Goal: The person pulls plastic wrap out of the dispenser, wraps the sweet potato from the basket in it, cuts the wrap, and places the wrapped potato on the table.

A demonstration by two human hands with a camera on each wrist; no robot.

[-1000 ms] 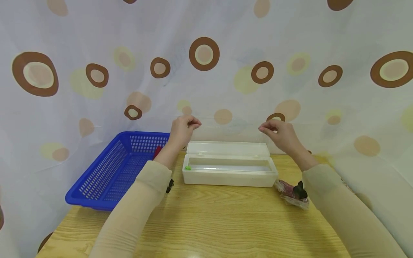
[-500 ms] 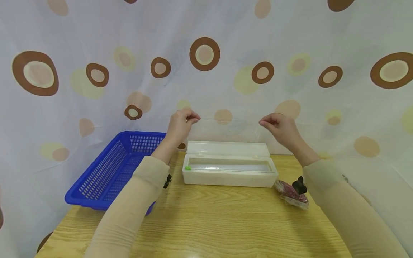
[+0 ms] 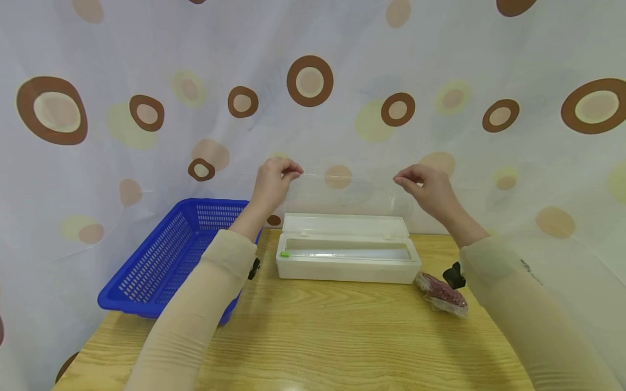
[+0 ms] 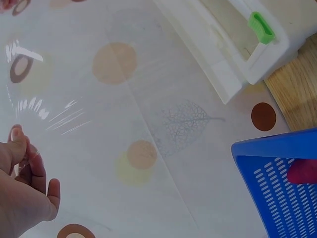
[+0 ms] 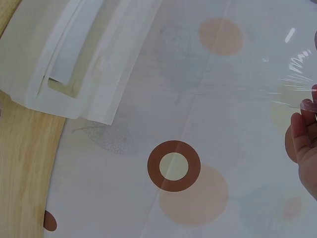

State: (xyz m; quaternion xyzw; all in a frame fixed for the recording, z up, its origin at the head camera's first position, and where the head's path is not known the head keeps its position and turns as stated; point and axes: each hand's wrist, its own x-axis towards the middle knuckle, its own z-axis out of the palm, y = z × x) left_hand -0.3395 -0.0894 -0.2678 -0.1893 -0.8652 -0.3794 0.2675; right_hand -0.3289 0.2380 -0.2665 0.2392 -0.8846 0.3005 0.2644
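Note:
In the head view my left hand (image 3: 273,184) and right hand (image 3: 429,190) are raised, each pinching a top corner of a sheet of clear cling film (image 3: 342,195). The film stretches taut between them and hangs toward a white cling film dispenser box (image 3: 348,270), whose lid (image 3: 344,225) stands up at the back. A pale roll (image 3: 347,253) shows inside the box, and a green slider (image 3: 285,254) sits at its left end. In the left wrist view, shiny creases (image 4: 64,119) fan out from the left thumb and fingertips (image 4: 18,133).
A blue perforated basket (image 3: 142,244) stands at the left, with a red item (image 4: 303,171) inside it. To the right of the box lies a dark red item in clear wrapping (image 3: 442,293). A patterned curtain (image 3: 342,136) rises behind the wooden table (image 3: 332,336).
Both hands have risen, the left one more, drawing the film higher above the dispenser box. The box, basket and wrapped item have stayed put.

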